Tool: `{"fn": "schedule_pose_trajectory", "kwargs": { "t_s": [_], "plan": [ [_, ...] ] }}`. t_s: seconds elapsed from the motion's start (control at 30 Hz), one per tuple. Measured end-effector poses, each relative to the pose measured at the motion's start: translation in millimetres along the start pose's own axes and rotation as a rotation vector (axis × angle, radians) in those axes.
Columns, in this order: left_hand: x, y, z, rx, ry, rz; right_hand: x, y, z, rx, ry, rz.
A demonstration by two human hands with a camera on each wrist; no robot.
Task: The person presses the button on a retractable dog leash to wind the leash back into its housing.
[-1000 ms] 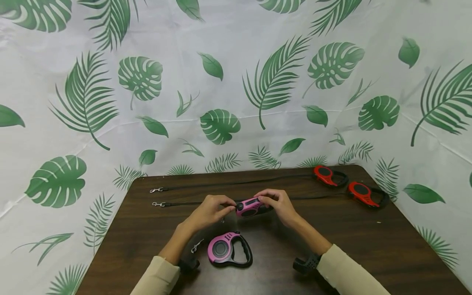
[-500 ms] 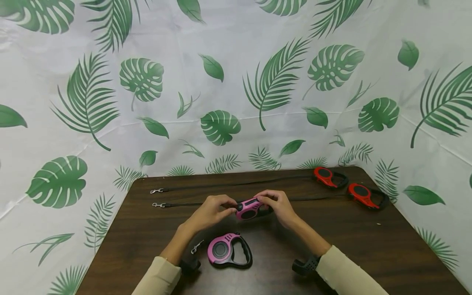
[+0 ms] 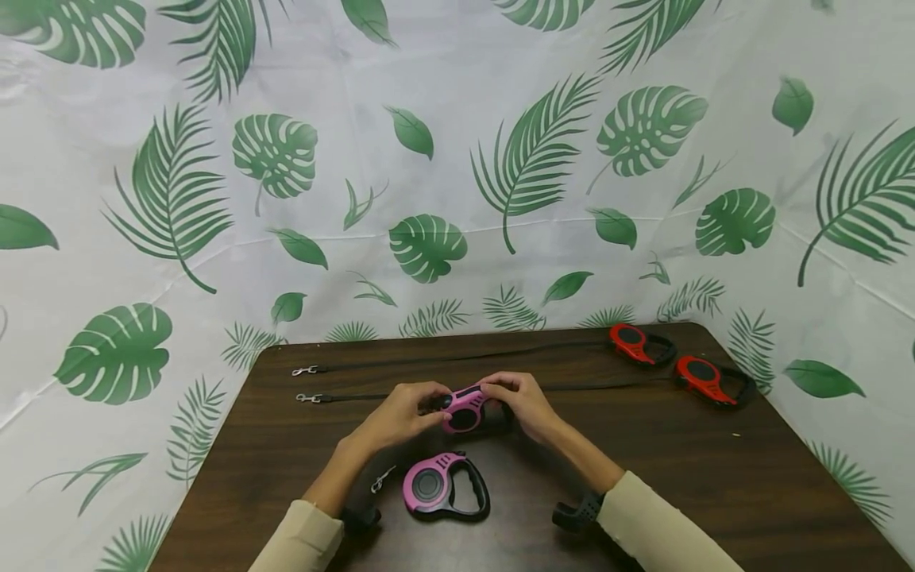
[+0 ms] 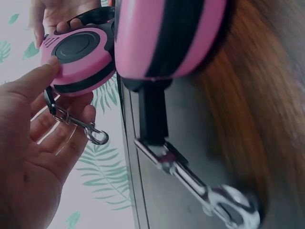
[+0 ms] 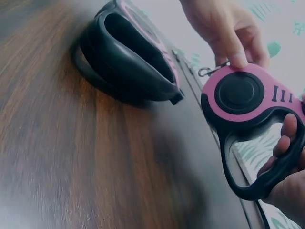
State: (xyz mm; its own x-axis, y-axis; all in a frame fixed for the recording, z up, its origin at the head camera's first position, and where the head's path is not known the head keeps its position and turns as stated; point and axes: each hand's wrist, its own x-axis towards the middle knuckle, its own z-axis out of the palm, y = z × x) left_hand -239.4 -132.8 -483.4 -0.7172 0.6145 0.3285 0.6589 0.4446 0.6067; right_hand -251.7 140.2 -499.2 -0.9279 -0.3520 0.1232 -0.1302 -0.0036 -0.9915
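Both hands hold a pink and black retractable dog leash [image 3: 463, 415] above the middle of the table. My left hand [image 3: 402, 413] pinches its round body, thumb on the pink casing. The leash's metal clip [image 4: 78, 123] hangs by a short black strap in front of my left fingers. Curled round the black handle [image 5: 281, 164] are the fingers of my right hand [image 3: 523, 405]. A second pink retractable leash [image 3: 429, 486] lies on the table nearer the body, its silver clip [image 3: 382, 479] to the left.
Two red retractable leashes [image 3: 629, 342] lie at the back right of the dark wooden table [image 3: 715, 492]. Their black cords stretch leftward to silver clips [image 3: 309, 370] near the left edge. A white leaf-print cloth [image 3: 343, 270] hangs behind the table.
Both hands have shifted slightly left with the held pink leash, and its round side now faces the head camera more. My left thumb has moved onto the casing. The other leashes stay put.
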Motion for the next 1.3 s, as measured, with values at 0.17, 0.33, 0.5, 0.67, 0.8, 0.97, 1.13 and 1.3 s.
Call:
{"fn": "schedule_pose_trajectory", "kwargs": {
  "t_s": [0.17,0.33,0.5,0.67,0.8,0.97,1.13,1.3],
  "plan": [
    [-8.6,-9.1,-3.2,0.011,-0.008,-0.066,5.8,5.9,10.6,-0.006,-0.035,0.002],
    [-15.5,-14.7,-8.8,0.017,-0.008,-0.075,9.8,10.3,18.0,-0.05,-0.066,-0.039],
    [-22.2,-20.5,-11.8,0.016,-0.008,-0.07,12.0,12.6,24.2,-0.12,-0.075,-0.044],
    [-27.3,-25.2,-14.1,-0.007,-0.036,-0.124,12.0,12.4,29.5,-0.153,-0.083,-0.038],
    [-28.6,-26.6,-16.5,-0.036,-0.053,-0.171,12.4,14.8,31.2,-0.188,-0.071,-0.042],
    [-29.9,-28.1,-19.7,-0.046,-0.095,-0.202,12.7,20.2,30.8,-0.302,-0.055,-0.043],
    [-32.8,-30.1,-21.3,-0.038,-0.136,-0.208,11.6,25.8,28.7,-0.396,-0.085,-0.038],
    [-34.4,-31.5,-19.8,-0.044,-0.153,-0.204,11.3,28.4,28.7,-0.433,-0.104,-0.042]
  ]
}}
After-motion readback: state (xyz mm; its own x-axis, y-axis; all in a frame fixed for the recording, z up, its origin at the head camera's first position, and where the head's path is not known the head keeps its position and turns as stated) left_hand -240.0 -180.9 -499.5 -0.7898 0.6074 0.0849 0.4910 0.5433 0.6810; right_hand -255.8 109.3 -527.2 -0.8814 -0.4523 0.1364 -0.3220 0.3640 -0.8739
